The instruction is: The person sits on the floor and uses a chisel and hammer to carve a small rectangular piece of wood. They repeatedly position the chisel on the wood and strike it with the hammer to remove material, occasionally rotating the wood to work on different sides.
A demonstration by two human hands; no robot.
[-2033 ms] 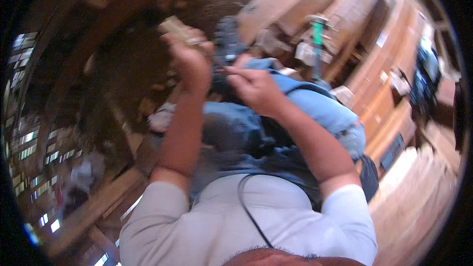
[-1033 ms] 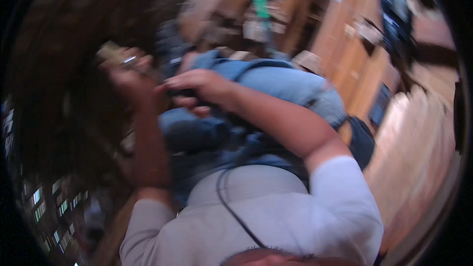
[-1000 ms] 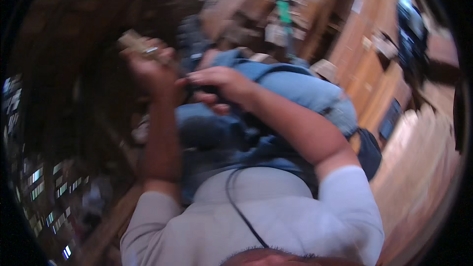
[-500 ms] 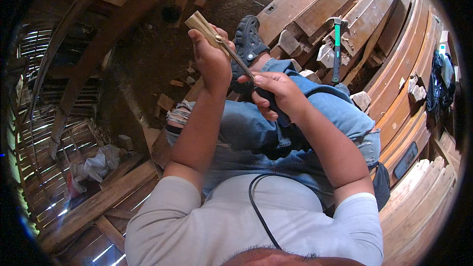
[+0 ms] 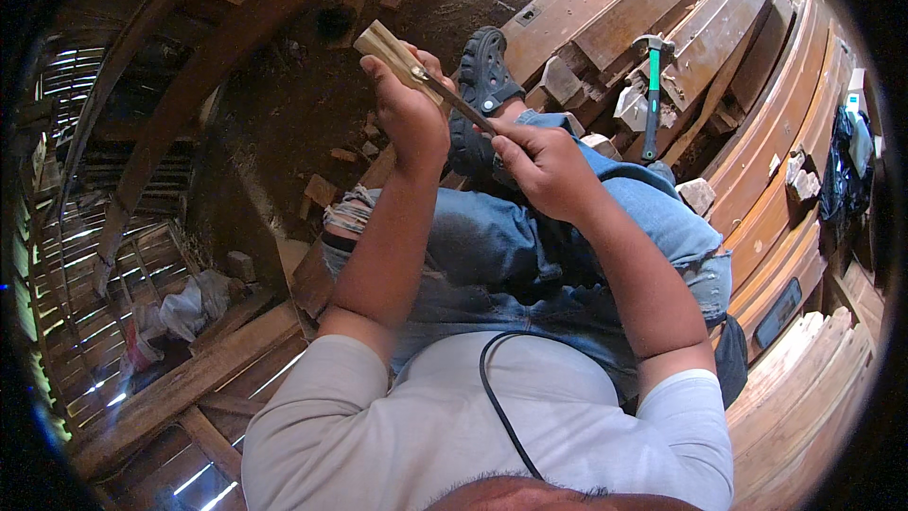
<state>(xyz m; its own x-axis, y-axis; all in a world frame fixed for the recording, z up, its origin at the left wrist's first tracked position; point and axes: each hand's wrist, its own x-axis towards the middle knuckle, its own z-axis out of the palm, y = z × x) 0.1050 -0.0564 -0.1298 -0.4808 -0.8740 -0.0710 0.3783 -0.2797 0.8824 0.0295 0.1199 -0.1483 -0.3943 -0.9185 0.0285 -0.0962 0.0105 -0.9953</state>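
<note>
In our left hand (image 5: 412, 118) we grasp a short piece of pale wood (image 5: 386, 43), which slants up and away past the thumb, above the lap. Our right hand (image 5: 547, 167) is wrapped around the handle of a narrow-bladed tool (image 5: 465, 110), the handle itself hidden in the fist; the blade runs toward the left hand and its far end meets the wood beside the left fingers. We take this for a shaping step, the edge being set to or worked along the wood, though we cannot tell how deep it bites. As we judge it, the next move calls for a firm hold on the wood, a low blade angle and left fingertips kept off the cutting line, since a slip could reach them. Beneath the forearms lie our blue jeans (image 5: 492, 237), and just beyond the hands is a dark clog (image 5: 489, 69) on one foot. Farther right, a hammer (image 5: 653, 99) with a green and black handle lies by the brown planks (image 5: 619, 38); lower right are paler boards (image 5: 813, 374), and well off to the left a whitish plastic bag (image 5: 194, 308).
</note>
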